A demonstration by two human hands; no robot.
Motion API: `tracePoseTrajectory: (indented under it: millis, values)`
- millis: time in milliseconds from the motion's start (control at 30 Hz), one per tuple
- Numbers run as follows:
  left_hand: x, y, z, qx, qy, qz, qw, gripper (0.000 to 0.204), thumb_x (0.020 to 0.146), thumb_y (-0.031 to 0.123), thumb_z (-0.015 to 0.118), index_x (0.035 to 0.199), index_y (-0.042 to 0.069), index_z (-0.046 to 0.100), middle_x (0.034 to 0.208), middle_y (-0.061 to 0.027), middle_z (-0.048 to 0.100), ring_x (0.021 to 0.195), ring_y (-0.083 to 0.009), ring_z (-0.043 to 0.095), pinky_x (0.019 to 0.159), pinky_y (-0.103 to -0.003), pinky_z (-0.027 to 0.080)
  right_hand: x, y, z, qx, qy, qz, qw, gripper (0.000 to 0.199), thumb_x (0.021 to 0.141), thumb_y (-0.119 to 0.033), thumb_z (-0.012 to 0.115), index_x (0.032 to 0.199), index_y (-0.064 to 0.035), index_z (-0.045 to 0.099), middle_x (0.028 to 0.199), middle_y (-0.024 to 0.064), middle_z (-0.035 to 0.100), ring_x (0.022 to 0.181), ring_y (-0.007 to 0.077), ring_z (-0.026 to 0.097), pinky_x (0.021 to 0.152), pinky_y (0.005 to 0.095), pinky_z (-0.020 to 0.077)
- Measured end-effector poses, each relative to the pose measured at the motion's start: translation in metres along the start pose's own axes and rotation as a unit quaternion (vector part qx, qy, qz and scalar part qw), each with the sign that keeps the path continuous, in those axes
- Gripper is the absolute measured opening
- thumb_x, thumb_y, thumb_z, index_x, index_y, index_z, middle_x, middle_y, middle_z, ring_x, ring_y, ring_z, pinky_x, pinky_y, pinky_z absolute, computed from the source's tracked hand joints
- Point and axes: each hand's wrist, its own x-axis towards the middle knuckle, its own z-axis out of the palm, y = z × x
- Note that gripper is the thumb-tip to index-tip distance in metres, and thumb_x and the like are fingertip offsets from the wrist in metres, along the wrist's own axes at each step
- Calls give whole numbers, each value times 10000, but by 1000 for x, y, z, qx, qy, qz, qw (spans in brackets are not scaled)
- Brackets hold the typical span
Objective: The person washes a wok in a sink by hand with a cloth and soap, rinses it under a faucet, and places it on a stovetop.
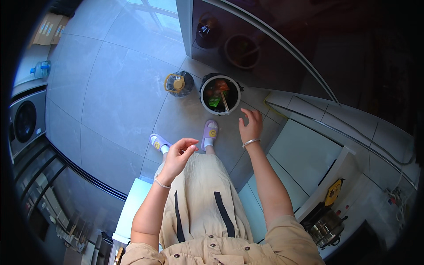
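Observation:
My left hand (177, 160) hovers above my lap in front of my legs, its fingers loosely bent and thumb apart, with nothing seen in it. Reaching farther forward on the right, my right hand (251, 125) is also empty, fingers curved and apart. It is nearest to a round trash bin (203, 98) with a white rim and dark liner on the floor, and does not touch it. Inside the bin lie red and green scraps (215, 101) and a pale stick-like piece (225, 102). Left of the bin stands a large clear jug (187, 85) with a yellow cap and handle.
A tall dark glossy panel (274, 57) rises behind the bin. White cabinets (304, 154) line the right, with a metal pot (327, 227) on that side. At the far left are a front-loading washer (27, 120) and a blue water bottle (41, 69). My slippered feet (210, 131) stand on grey tiles.

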Motion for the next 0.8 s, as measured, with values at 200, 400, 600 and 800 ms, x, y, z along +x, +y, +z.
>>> tracePoseTrajectory:
  millis: [200, 400, 600, 800]
  values:
    - [-13, 3, -14, -4, 7, 4, 1000, 199, 887, 123, 540, 1039, 3, 583, 868, -21, 610, 827, -77, 569, 714, -208, 431, -9, -9, -2, -21, 80, -14, 996, 351, 638, -62, 702, 967, -133, 602, 903, 60, 536, 896, 270, 507, 755, 391, 433]
    - [-30, 17, -42, -7, 18, 30, 999, 195, 884, 132, 544, 1032, 12, 588, 863, -22, 605, 829, -78, 566, 719, -214, 433, -6, -6, -6, -138, 12, -16, 990, 380, 677, -85, 671, 1044, -154, 609, 1045, 59, 528, 1010, 276, 500, 787, 410, 430]
    - [-41, 13, -65, -17, 33, 38, 999, 190, 883, 135, 546, 1025, 18, 591, 859, -18, 599, 823, -76, 558, 716, -217, 433, 0, -26, -3, -163, -13, 46, 986, 298, 708, -95, 651, 992, -179, 628, 1218, 69, 474, 1122, 282, 459, 851, 410, 429]
    - [-43, 9, -74, -36, 40, 31, 998, 190, 881, 141, 549, 1025, 25, 593, 866, -11, 598, 824, -72, 555, 713, -213, 430, 0, -22, 0, -151, -16, 27, 988, 178, 718, -133, 657, 891, -162, 622, 1158, 55, 517, 1096, 280, 474, 838, 414, 433]
